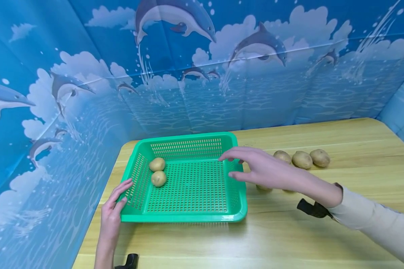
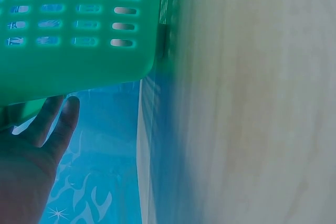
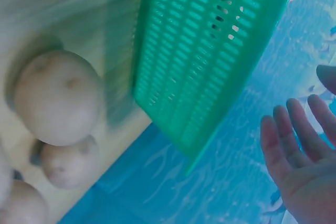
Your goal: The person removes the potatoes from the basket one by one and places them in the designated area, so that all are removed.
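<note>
A green plastic basket with slotted walls stands on the table, two potatoes near its left wall. My left hand holds the basket's left rim, thumb and fingertips at the edge; in the left wrist view, two of its fingers reach along the outside. Above the basket's right rim hovers my right hand, its fingers bent loosely apart from the thumb, with nothing between them. Three more potatoes lie in a row beyond the right wrist. Others, partly hidden beneath the right forearm, show potato skin.
The wooden table extends to the right and front of the basket. Behind and to the left hangs a blue dolphin-print cloth, close to the table's edges. Black wrist mounts jut out below both wrists.
</note>
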Demonstrator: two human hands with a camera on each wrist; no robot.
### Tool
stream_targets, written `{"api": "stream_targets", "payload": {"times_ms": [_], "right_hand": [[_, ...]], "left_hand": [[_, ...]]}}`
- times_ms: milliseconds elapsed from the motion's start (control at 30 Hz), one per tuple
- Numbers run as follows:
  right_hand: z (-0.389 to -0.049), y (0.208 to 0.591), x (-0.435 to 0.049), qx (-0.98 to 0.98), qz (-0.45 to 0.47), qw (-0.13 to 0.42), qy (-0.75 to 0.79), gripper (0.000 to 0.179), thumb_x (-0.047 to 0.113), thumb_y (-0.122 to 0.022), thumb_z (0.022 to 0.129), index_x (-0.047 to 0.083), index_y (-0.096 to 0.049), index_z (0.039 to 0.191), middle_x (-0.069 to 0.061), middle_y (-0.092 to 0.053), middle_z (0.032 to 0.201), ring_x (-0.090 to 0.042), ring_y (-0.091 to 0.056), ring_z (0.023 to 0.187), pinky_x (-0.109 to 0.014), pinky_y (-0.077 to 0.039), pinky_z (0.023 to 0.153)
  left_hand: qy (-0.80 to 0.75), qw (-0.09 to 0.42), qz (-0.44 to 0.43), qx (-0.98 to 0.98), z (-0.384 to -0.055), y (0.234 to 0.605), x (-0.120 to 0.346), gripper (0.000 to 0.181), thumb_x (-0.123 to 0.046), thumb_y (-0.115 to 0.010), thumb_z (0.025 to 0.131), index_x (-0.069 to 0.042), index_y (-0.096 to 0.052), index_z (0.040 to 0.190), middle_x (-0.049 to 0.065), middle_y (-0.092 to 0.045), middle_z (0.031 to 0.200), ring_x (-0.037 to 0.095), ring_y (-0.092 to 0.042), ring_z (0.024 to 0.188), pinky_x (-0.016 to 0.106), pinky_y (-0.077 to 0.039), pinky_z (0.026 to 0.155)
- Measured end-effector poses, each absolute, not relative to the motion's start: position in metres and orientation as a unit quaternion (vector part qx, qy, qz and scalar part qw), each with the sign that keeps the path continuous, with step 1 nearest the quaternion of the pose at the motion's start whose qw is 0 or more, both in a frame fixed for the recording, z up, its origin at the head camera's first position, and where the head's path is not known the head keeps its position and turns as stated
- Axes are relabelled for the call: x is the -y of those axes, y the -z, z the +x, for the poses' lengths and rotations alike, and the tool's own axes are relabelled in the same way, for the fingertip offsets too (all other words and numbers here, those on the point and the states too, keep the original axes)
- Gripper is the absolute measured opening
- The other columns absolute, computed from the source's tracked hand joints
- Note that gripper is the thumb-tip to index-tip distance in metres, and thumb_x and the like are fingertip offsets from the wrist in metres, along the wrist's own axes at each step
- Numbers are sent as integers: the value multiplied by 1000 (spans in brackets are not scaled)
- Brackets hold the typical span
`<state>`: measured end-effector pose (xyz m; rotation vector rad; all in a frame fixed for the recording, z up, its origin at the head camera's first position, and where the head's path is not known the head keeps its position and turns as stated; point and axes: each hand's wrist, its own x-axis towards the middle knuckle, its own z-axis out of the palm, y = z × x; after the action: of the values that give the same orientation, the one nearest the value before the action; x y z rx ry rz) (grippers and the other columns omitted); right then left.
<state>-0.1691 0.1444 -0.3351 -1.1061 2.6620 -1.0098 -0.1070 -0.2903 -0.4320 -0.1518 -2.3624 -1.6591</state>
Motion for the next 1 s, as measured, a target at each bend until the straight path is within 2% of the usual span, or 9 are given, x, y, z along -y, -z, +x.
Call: {"api": "stream_targets", "payload": {"times_ms": [100,200,333,500,633,833,1000], "right_hand": [[-178,331,-135,-864,-388,71,313,44,30,-68,94,22,-56,136,8,-56,132,-14,-56,114,-41,-49,90],[-185,325,-127,-862,-403,100,291,46,34,-67,95,21,-55,137,5,-54,137,-14,-57,113,-42,-48,92],[-196,320,-115,-858,-418,130,269,47,32,-66,95,18,-55,138,2,-53,140,-15,-58,112,-39,-49,93],[-209,312,-97,-852,-452,127,232,44,29,-65,96,16,-57,137,1,-56,137,-17,-54,122,-38,-47,97],[-218,305,-80,-848,-473,130,200,44,28,-65,96,15,-56,138,1,-56,137,-16,-56,119,-36,-47,95],[-231,298,-56,-838,-478,184,189,47,26,-64,97,13,-53,141,-1,-54,141,-18,-55,121,-33,-46,96],[-242,296,-36,-829,-470,224,204,47,24,-63,98,13,-51,142,-1,-50,144,-19,-53,123,-31,-45,97]], "left_hand": [[569,127,-48,811,-108,432,291,38,2,-43,101,-1,-56,137,7,-47,148,16,-31,142,26,-24,111],[569,128,-43,811,-108,431,290,36,-2,-46,102,-1,-56,137,7,-47,148,16,-31,142,30,-25,111],[562,128,-46,816,-107,430,289,34,-4,-49,102,-2,-58,134,6,-48,147,16,-31,141,27,-29,108],[562,127,-46,816,-106,430,288,33,-3,-50,101,-4,-60,133,4,-49,146,15,-32,141,27,-30,107],[561,131,-42,816,-106,431,288,34,-3,-50,101,-5,-60,133,3,-49,146,16,-32,141,27,-32,105],[563,133,-47,814,-106,431,290,34,0,-49,100,-3,-59,133,6,-48,147,17,-32,141,23,-30,105],[563,132,-45,815,-105,431,290,35,0,-50,100,-3,-60,133,5,-48,147,16,-32,141,27,-28,108]]}}
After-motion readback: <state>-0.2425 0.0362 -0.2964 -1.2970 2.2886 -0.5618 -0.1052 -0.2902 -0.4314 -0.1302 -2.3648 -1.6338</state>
